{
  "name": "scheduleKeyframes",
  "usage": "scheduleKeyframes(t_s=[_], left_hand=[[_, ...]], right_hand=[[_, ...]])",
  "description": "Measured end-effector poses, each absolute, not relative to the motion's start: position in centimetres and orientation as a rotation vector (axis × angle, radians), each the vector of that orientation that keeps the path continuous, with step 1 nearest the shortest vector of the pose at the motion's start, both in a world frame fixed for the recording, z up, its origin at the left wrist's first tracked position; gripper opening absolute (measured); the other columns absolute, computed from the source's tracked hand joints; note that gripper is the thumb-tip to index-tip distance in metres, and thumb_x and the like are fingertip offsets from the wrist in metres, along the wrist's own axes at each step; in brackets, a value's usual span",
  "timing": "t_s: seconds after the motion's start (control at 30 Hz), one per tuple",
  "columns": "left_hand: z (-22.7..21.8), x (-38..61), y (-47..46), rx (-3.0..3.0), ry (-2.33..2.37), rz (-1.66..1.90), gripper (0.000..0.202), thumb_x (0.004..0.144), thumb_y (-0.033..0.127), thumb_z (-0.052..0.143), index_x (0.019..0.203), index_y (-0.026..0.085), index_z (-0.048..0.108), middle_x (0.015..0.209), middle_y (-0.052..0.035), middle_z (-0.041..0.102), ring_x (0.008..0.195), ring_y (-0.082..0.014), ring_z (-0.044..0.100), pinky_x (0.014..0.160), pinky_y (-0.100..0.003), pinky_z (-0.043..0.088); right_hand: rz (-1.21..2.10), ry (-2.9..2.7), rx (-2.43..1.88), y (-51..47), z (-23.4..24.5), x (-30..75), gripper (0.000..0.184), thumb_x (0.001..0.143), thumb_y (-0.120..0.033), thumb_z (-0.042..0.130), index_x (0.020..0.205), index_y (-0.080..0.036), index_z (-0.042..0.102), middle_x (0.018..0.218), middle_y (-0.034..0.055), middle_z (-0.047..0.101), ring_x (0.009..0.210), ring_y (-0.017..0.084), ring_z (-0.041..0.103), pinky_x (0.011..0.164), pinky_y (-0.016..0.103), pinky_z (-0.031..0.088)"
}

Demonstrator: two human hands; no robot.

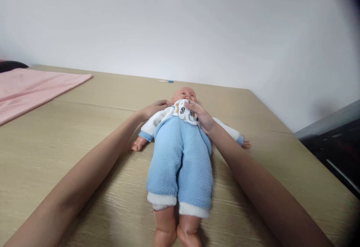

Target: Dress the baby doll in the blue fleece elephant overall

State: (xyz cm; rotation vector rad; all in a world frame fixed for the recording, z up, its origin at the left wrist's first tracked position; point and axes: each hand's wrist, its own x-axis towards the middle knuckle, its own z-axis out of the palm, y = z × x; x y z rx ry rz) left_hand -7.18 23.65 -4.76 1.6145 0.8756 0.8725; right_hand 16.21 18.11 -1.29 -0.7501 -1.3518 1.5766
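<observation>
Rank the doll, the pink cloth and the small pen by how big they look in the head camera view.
1. doll, nearest the camera.
2. pink cloth, cut off at the left edge and farther away, so its place against the doll is unsure.
3. small pen, tiny, far back.

bright, even light | soft shadows | dark vignette right corners | edges warped

Bare table lies open on both sides of the doll, which blocks the middle. A pink cloth covers the far left corner. A pen lies near the wall, which closes off the back.
</observation>
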Motion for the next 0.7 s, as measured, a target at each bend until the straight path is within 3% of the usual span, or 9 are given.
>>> scheduleKeyframes(t_s=[0.17,0.23,0.37,0.47,0.6,0.7], left_hand=[[-2.8,-7.7,23.5,1.764,1.215,0.752,0.035,0.08,0.052,0.084,0.083,0.019,0.074,0.084,-0.0085,0.075,0.082,-0.0267,0.066,0.075,-0.035,0.048],[-2.1,-8.1,23.2,1.8,1.33,0.705,0.037,0.08,0.055,0.085,0.08,0.019,0.074,0.085,-0.01,0.078,0.084,-0.0291,0.067,0.074,-0.034,0.046],[-1.7,-9.2,22.2,1.834,1.374,0.598,0.05,0.084,0.066,0.08,0.097,0.018,0.081,0.103,-0.0119,0.084,0.097,-0.0306,0.071,0.073,-0.03,0.047],[-2.3,-10.0,21.8,1.82,1.113,0.577,0.051,0.084,0.061,0.082,0.111,0.018,0.084,0.112,-0.0098,0.085,0.105,-0.0284,0.072,0.078,-0.025,0.051],[-3.2,-10.3,22.0,1.859,0.981,0.577,0.05,0.087,0.059,0.08,0.12,0.021,0.083,0.122,-0.0082,0.084,0.115,-0.028,0.072,0.089,-0.025,0.053],[-3.0,-9.9,22.1,1.943,1.044,0.518,0.056,0.091,0.064,0.071,0.125,0.021,0.08,0.128,-0.0102,0.082,0.118,-0.0292,0.072,0.093,-0.028,0.052]], right_hand=[[1.57,-1.337,-0.798,18.2,-0.9,16.5,0.044,0.073,-0.054,0.098,0.094,-0.024,0.074,0.089,0.0015,0.08,0.079,0.019,0.071,0.078,0.031,0.059],[1.491,-1.32,-0.886,18.2,-0.5,16.9,0.043,0.072,-0.053,0.098,0.093,-0.024,0.073,0.089,0.0016,0.08,0.079,0.02,0.071,0.077,0.032,0.059],[0.919,-1.619,-1.187,17.3,0.7,18.3,0.03,0.086,-0.052,0.086,0.087,-0.024,0.075,0.09,0.0038,0.081,0.087,0.025,0.071,0.073,0.034,0.053],[0.48,-1.867,-1.307,16.0,0.9,19.8,0.026,0.096,-0.05,0.076,0.091,-0.024,0.077,0.09,0.0048,0.081,0.087,0.027,0.071,0.077,0.037,0.05],[0.235,-1.868,-1.329,14.1,-1.4,22.6,0.031,0.099,-0.05,0.071,0.114,-0.023,0.07,0.092,0.0057,0.076,0.082,0.026,0.069,0.079,0.039,0.05],[0.14,-1.931,-1.333,12.4,-3.9,25.5,0.029,0.105,-0.047,0.063,0.12,-0.022,0.067,0.09,0.0053,0.069,0.073,0.025,0.062,0.074,0.04,0.049]])
